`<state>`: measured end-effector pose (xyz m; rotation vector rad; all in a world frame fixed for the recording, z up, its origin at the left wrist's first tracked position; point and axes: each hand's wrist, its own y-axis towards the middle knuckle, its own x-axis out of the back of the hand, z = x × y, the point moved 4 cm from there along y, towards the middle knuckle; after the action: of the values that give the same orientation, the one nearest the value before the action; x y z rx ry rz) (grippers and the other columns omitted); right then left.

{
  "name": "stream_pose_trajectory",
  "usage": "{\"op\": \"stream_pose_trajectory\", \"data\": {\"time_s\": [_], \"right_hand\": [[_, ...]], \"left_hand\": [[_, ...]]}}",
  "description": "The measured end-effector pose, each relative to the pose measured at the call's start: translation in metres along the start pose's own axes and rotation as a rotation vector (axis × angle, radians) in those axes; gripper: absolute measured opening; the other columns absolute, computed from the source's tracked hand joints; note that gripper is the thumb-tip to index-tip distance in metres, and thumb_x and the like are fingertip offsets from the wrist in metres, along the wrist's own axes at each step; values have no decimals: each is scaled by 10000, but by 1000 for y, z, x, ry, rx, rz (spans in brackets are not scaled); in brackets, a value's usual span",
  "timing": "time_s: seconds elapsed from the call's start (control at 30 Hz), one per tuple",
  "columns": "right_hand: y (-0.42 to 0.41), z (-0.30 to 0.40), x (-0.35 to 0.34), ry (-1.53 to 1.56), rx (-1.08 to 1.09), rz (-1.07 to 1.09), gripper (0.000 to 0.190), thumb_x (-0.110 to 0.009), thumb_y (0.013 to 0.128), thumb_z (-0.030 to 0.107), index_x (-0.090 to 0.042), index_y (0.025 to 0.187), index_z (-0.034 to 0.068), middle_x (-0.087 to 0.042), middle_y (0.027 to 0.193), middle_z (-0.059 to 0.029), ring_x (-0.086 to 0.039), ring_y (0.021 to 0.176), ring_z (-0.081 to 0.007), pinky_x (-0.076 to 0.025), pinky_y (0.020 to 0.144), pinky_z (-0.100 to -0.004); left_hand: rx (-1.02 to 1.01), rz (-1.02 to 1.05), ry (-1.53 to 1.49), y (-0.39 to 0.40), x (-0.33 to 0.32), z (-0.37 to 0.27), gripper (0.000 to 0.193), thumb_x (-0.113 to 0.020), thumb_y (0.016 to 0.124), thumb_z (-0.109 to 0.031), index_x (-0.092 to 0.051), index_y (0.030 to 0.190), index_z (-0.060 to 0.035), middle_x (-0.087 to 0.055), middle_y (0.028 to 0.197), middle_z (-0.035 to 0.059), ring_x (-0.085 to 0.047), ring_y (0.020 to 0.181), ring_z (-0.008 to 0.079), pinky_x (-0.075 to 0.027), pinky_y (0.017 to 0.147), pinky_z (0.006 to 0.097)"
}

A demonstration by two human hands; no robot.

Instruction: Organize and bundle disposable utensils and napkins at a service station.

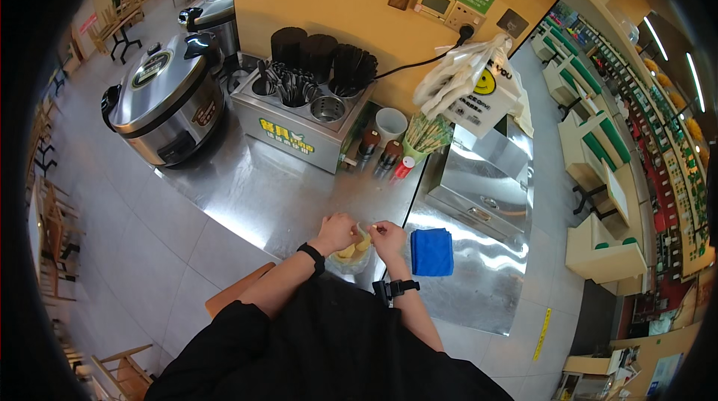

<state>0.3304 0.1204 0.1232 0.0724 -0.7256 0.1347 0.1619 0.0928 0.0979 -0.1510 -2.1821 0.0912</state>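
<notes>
A clear plastic bag or bowl holding pale yellow pieces stands at the counter's near edge, close to my body. Above it my left hand and my right hand come almost together, fingertips pinched at its upper rim. Something thin and pale is between them; whether it is the bag's edge or a piece of the contents, I cannot tell. My fingers hide part of it. Right of my right hand lies a folded blue cloth, untouched.
A steel cutlery holder stands at the back, with a large rice cooker to its left. Shaker jars, a white cup, wrapped sticks and a steel box are on the right. White plastic bags hang above.
</notes>
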Motion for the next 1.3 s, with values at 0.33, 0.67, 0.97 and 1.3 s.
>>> {"op": "stream_pose_trajectory", "data": {"time_s": [0.33,0.67,0.97,1.3], "right_hand": [[-9,14,-18,20,92,321,194,-779,826,203,-760,950,55,-732,833,-133,-724,752,-250,-566,710,-350],[-6,8,-24,89,-92,340,280,-774,843,255,-758,1018,37,-762,859,-131,-748,775,-226,-581,745,-334],[-2,-9,-43,11,138,279,274,-727,867,196,-750,1105,62,-763,916,-146,-749,844,-261,-582,807,-351],[-8,-43,-39,101,-24,22,246,-709,863,185,-751,1072,62,-759,875,-139,-746,804,-254,-583,768,-345]], "left_hand": [[-57,-51,-38,4,-10,13,145,-767,771,-254,-753,852,-134,-687,1043,105,-627,1082,321,-488,896,493],[-185,-147,-327,4,1,30,191,-749,804,-253,-750,866,-73,-698,929,171,-675,909,369,-543,834,442],[189,-333,-633,-6,32,48,258,-696,890,-274,-749,964,-32,-726,908,194,-707,864,357,-559,793,412],[483,-127,-677,-38,16,91,278,-609,907,-230,-747,1039,-28,-745,907,186,-747,816,308,-573,778,398]]}}
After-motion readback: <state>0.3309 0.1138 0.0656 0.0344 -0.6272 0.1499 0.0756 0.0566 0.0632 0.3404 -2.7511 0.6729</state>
